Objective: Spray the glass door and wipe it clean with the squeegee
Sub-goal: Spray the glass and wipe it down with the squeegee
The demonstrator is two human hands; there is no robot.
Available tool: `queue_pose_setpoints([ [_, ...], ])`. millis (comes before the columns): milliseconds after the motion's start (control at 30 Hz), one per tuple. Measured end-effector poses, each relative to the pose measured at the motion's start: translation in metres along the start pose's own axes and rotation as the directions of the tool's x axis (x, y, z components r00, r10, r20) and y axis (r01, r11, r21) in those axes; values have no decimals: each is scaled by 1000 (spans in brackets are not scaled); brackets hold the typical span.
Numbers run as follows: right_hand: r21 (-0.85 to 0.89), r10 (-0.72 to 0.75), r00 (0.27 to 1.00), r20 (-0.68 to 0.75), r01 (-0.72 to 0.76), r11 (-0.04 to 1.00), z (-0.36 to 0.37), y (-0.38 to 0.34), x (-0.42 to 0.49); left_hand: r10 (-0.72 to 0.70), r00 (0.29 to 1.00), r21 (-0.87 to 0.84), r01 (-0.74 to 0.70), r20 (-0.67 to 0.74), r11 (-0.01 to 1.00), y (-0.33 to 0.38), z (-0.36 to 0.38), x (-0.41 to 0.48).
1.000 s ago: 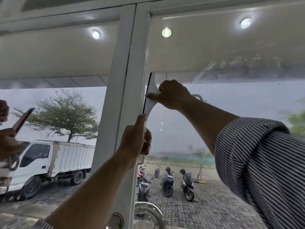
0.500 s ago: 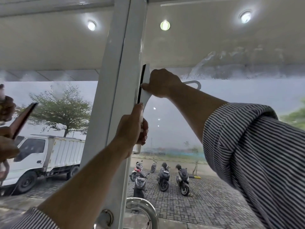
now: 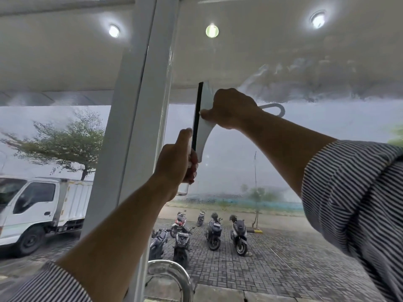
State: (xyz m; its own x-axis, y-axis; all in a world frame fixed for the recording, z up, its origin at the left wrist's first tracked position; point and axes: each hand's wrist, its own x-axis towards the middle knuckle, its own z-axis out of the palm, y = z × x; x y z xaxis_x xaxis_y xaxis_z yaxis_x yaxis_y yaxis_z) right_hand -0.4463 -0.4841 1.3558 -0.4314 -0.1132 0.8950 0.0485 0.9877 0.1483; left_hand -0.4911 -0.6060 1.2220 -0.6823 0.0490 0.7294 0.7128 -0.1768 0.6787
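Fingers (image 3: 216, 98) of my right hand (image 3: 233, 110) are curled around the white plastic squeegee with black rubber blade (image 3: 204, 131), held vertical on the glass door pane (image 3: 283, 171) just beside the white door frame (image 3: 135, 127). My left hand (image 3: 174, 164) grips a clear plastic spray bottle (image 3: 183, 189) just below the blade, one finger raised. Soapy film (image 3: 316, 83) streaks the pane above.

White truck (image 3: 32, 205), parked scooters (image 3: 213, 234), brick paving (image 3: 272, 258), tree (image 3: 65, 147), ceiling lights (image 3: 114, 31)
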Motion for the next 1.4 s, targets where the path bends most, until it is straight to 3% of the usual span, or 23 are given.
queue_pose_setpoints([
  [867, -208, 66, 998, -16, -68, 976, -44, 98, -29, 1, 997, -17, 1, 76, 1000, 14, 14, 0],
  [1033, -162, 47, 998, -44, -54, 985, -47, 94, -31, -14, 995, -7, 14, 95, 1000, 18, 15, -4],
  [1233, -96, -14, 984, -176, -3, 995, -41, 56, -16, 4, 995, -3, -4, 100, 1000, 24, 22, -2],
  [1400, -91, -16, 987, -162, 1, 996, -32, 20, 2, 53, 995, 11, -54, 83, 998, 35, 26, 2],
])
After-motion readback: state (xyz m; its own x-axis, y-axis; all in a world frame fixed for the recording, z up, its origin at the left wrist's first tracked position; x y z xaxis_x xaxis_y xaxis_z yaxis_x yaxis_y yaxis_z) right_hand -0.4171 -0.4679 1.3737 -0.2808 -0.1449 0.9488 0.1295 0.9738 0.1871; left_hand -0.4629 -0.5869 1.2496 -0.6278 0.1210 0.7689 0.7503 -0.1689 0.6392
